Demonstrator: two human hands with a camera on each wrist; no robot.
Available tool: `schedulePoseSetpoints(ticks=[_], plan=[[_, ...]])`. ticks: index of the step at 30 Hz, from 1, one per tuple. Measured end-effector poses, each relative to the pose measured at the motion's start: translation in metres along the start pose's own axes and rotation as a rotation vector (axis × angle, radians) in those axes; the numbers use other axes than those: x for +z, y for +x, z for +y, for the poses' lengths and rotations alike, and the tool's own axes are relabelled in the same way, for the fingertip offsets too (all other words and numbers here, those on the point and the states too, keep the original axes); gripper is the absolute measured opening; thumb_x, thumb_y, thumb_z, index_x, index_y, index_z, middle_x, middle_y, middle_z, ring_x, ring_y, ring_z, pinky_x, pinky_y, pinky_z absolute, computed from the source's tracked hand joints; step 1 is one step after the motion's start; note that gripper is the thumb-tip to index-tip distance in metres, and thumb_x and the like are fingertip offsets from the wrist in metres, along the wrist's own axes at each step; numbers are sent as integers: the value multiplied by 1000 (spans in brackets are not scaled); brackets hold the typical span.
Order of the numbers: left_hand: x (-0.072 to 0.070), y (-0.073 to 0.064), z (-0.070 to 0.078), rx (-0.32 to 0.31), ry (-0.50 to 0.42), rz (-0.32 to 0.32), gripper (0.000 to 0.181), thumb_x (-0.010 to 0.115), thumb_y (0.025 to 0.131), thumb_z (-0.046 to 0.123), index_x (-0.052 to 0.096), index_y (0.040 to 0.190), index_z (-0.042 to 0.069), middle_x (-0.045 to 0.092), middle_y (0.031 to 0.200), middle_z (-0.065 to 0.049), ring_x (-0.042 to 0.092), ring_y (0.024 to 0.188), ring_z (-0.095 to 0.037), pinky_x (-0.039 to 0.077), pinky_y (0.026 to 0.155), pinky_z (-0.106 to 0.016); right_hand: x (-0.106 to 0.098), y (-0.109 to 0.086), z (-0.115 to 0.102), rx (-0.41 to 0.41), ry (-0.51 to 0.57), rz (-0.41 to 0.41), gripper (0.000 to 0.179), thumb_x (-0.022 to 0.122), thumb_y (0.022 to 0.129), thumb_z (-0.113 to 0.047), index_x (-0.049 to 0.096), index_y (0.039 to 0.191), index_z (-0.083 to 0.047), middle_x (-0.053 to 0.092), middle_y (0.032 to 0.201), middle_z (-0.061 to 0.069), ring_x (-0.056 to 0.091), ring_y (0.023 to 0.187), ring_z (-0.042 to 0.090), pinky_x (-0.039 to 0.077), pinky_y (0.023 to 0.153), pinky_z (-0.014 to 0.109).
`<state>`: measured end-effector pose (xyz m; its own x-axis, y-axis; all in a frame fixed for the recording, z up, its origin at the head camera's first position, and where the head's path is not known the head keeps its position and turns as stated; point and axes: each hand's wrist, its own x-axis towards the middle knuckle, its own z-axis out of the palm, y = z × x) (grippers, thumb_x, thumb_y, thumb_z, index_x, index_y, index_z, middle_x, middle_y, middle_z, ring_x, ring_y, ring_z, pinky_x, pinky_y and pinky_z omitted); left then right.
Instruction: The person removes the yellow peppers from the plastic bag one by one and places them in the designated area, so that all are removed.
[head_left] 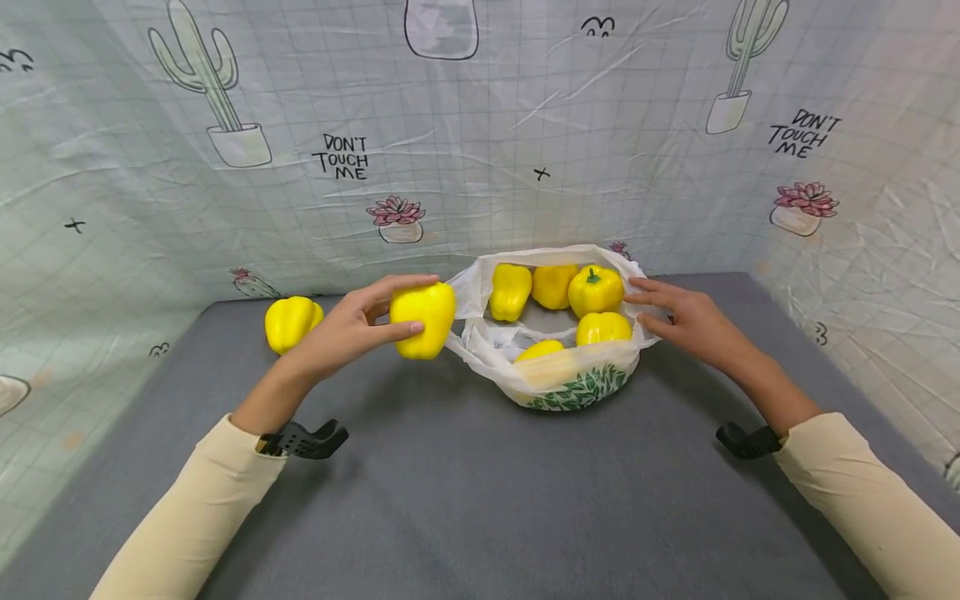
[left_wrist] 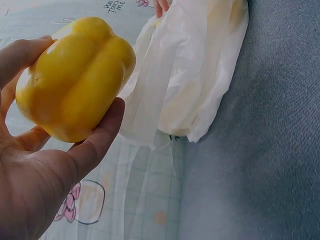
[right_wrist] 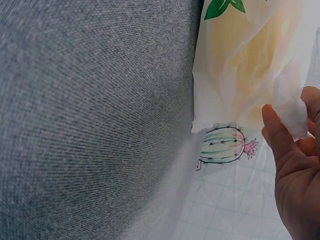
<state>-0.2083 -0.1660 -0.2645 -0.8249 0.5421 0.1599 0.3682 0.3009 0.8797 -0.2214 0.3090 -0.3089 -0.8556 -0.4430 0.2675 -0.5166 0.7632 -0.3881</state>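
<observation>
My left hand [head_left: 358, 321] holds a yellow bell pepper [head_left: 424, 321], thumb on one side and fingers on the other. This pepper is just left of a white plastic bag [head_left: 487, 364] with a green leaf print. In the left wrist view the held pepper [left_wrist: 75, 80] fills the grasp, the bag [left_wrist: 185, 75] behind it. Several yellow peppers, one with its green stem [head_left: 596, 292] showing, lie inside the bag's wide mouth. At the bag's right rim, my right hand [head_left: 690, 323] grips the plastic; the right wrist view shows a flap [right_wrist: 291, 102] between thumb and fingers.
Another yellow bell pepper [head_left: 291, 323] sits on the grey table surface [head_left: 480, 500] at the left, behind my left wrist. A patterned sheet [head_left: 480, 150] with cactus drawings hangs behind and at both sides of the table.
</observation>
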Motion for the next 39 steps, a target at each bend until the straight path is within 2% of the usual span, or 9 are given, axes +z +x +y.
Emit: schedulePoseSetpoints(ticks=[4,9,15,19,23,28,33,39], plan=[[-5,-5,-3,-21,8,8,55,72,97,23,53,148,31,45,153,9,49,134,-25,51,99,-46,1,0,1,-1,6,6,40,66,100,-11,61,140,-5,45,155,17,46,62,9,39,57,27],[-12,-10,-9,-51,29,28,56,72,97,26,52,149,30,45,153,9,49,134,-26,52,97,-44,2,0,1,0,7,5,40,65,100,-12,61,140,-5,45,155,17,44,61,8,39,57,27],[-22,-16,-14,-73,-23,54,56,72,97,21,52,149,27,46,153,6,54,127,-29,55,92,-37,5,0,3,11,1,4,41,65,100,-12,61,140,-4,45,155,17,50,68,12,41,59,28],[-27,-20,-17,-108,-43,77,56,72,97,21,52,149,27,46,153,5,54,127,-30,55,92,-35,6,0,4,23,8,5,41,65,100,-11,61,140,-5,45,156,16,45,62,10,40,57,27],[-31,-24,-21,-140,-62,97,58,71,97,20,49,151,22,46,151,1,54,125,-30,55,91,-34,5,-1,3,12,15,11,40,65,100,-11,62,140,-5,45,155,16,40,57,8,39,56,27],[-37,-26,-26,-152,-66,108,59,70,98,18,47,152,21,47,149,-3,57,122,-30,55,91,-31,5,0,4,-9,8,22,39,65,100,-12,62,139,-4,46,154,18,41,59,6,38,55,27],[-41,-27,-32,-165,-73,120,59,69,99,18,47,153,24,46,148,-4,57,120,-28,55,91,-31,5,0,4,5,8,23,39,65,100,-11,63,139,-6,46,155,15,42,60,8,39,56,27],[-48,-26,-39,-167,-111,129,62,68,99,15,43,155,22,41,150,-5,53,121,-31,56,90,-30,4,1,4,14,7,9,39,64,101,-13,62,140,-5,45,156,16,38,57,7,38,54,27]])
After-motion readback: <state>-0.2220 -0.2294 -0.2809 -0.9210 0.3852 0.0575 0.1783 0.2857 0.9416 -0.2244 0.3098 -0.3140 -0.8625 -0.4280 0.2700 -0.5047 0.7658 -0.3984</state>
